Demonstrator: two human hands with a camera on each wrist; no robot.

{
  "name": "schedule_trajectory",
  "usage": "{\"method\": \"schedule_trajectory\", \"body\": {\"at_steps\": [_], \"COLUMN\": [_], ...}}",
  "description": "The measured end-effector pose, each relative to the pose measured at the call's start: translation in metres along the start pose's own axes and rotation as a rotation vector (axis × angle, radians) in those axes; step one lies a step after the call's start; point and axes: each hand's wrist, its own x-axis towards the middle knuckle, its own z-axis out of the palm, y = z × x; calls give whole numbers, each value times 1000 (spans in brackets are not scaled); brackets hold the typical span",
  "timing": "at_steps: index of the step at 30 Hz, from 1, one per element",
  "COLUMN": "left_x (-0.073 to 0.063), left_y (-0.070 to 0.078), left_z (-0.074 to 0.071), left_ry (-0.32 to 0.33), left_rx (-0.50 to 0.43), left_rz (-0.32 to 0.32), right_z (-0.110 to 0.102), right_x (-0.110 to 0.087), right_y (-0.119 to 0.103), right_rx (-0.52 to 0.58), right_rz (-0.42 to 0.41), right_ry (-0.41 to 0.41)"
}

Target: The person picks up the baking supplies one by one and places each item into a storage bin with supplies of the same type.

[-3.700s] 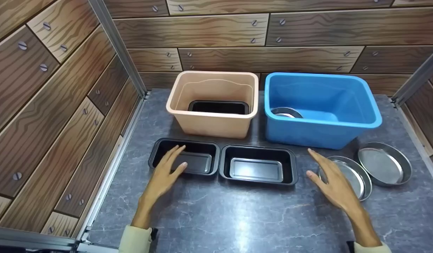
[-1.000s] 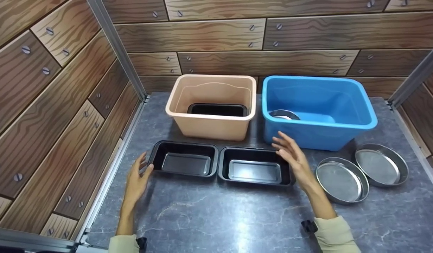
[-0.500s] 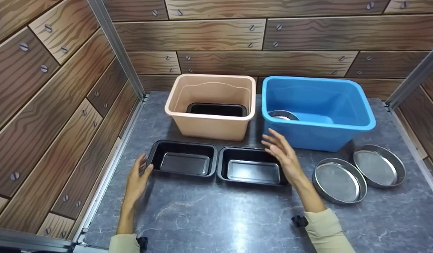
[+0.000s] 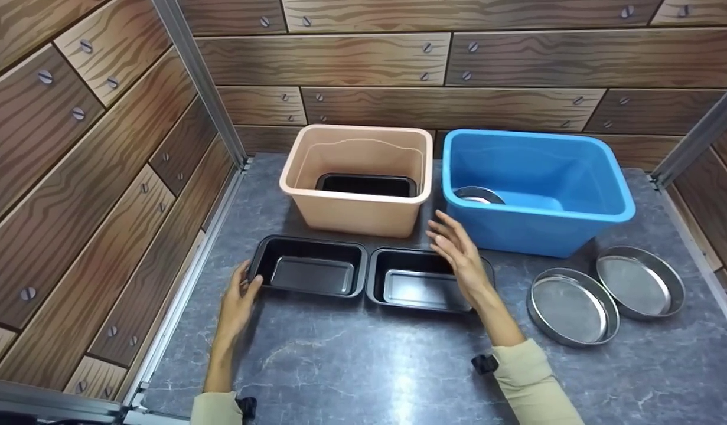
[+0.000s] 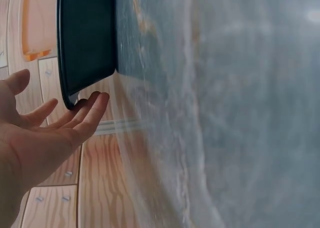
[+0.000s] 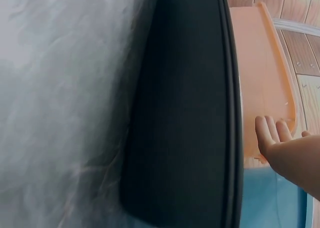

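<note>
The left black rectangular metal loaf pan [image 4: 311, 276], its long axis running left to right, is flanked at its left end by the nearer left hand [image 4: 237, 304], fingers parted, nothing gripped; the right hand [image 4: 461, 258], fingers loosely extended, is held above the right matching pan [image 4: 419, 288].

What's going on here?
A person is working with bare hands at a grey table. The left hand is at the outer end of the left black pan, fingers by its rim; contact is hard to tell. The right hand is open above the right black pan, holding nothing. Behind stand a peach bin with a dark pan inside and a blue bin with a round tin inside. A near round tin and a far round tin sit on the table at right.
</note>
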Motion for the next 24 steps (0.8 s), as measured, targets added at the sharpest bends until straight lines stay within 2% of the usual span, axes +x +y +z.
{"method": "schedule_trajectory", "body": {"at_steps": [6, 12, 21, 24], "left_x": [1, 5, 11, 14], "left_y": [1, 1, -1, -4], "left_z": [4, 8, 10, 12], "left_ry": [-11, -7, -9, -7], "left_rx": [-79, -87, -108, -145], "left_rz": [-42, -54, -72, -82], "right_z": [9, 17, 24, 25], "right_x": [15, 30, 49, 54], "right_y": [-2, -3, -2, -2], "right_rx": [-64, -77, -110, -116], "right_rz": [-4, -38, -44, -40], "right_ry": [47, 98, 104, 106]}}
